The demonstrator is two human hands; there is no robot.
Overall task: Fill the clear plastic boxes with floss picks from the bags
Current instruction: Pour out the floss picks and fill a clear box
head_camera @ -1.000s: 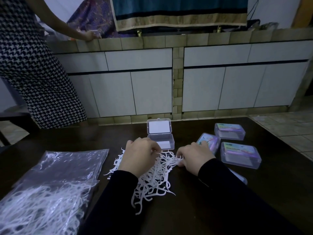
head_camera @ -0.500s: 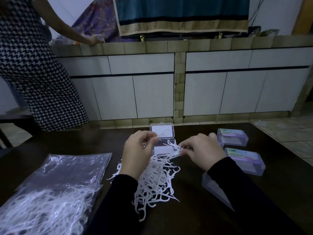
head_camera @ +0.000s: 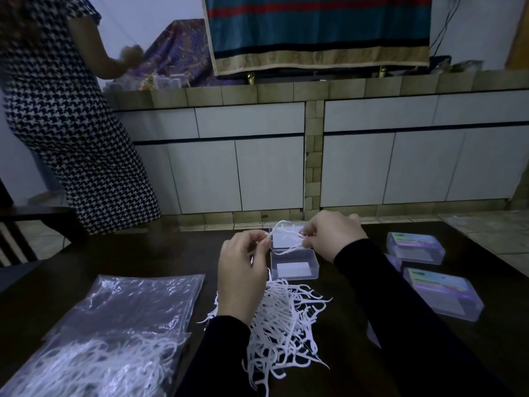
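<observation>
Both hands are lifted above the open box point(head_camera: 294, 265) on the tabletop point(head_camera: 143, 262); the left hand point(head_camera: 243, 267) and right hand point(head_camera: 332, 234) are each pinching an end of a few picks point(head_camera: 286, 234). A loose pile point(head_camera: 283, 328) is lying just behind them, a bag point(head_camera: 94, 365) at left.

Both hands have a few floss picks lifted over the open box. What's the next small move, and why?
Probably lower the picks straight down into the open box and let go. The left hand and right hand pinch the small bunch between them just above the box, whose tray looks empty, with its lid up behind. The loose pile on the table waits for the next grab.
</observation>
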